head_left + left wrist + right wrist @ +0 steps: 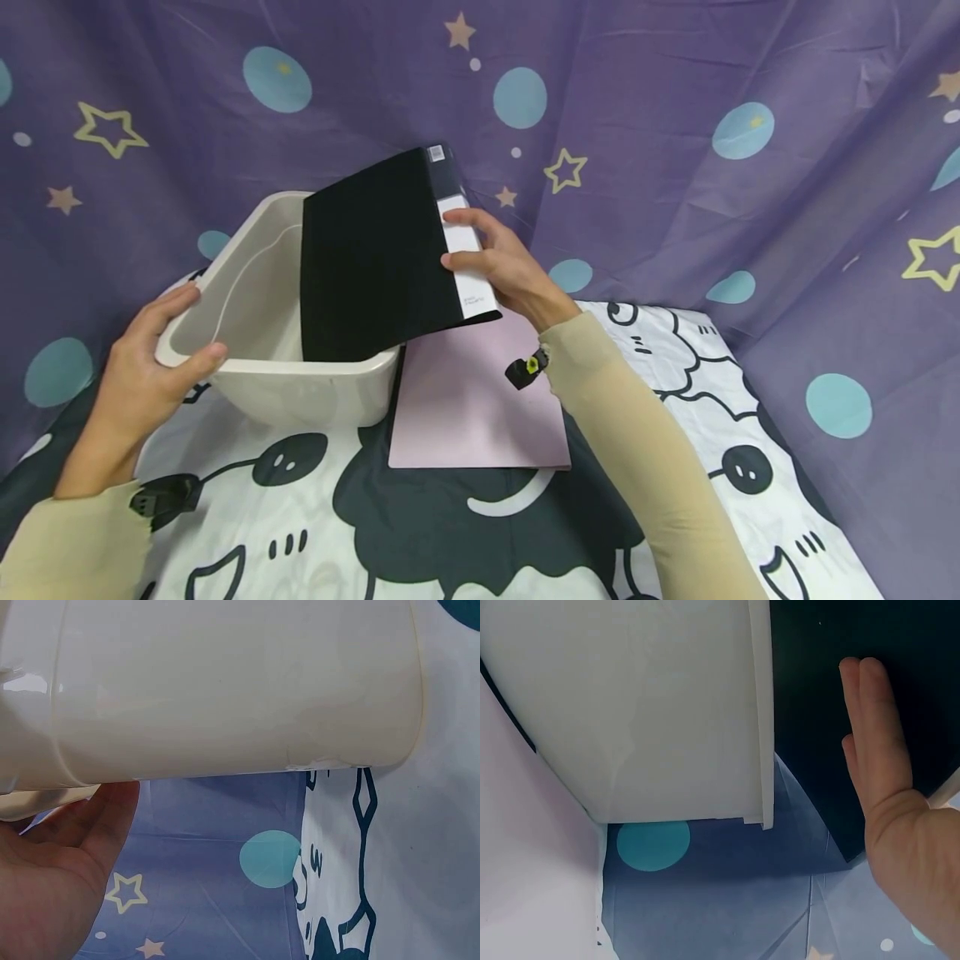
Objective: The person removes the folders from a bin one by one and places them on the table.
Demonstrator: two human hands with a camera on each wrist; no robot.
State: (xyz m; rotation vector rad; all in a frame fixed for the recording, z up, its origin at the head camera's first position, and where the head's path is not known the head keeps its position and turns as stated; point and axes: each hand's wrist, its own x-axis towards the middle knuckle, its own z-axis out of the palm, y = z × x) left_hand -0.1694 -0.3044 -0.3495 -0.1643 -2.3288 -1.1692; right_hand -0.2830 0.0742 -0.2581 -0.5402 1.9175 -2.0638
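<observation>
A black file folder (371,258) with a white spine label (472,287) leans at a tilt, its far part inside the off-white plastic bin (300,393). My right hand (506,262) grips it by the spine, thumb on the near side. In the right wrist view, fingers of the right hand (889,772) lie along the folder's dark underside. My left hand (146,358) holds the bin's left rim, with the thumb over the top edge. From the left wrist, the hand (60,877) shows beside the bin wall (240,690), its fingertips partly hidden behind the rim.
A pink folder (480,408) lies flat on the patterned sheet (300,533), right of the bin, with a dark edge showing along its left side. Behind everything hangs a purple curtain (637,75) with stars and dots.
</observation>
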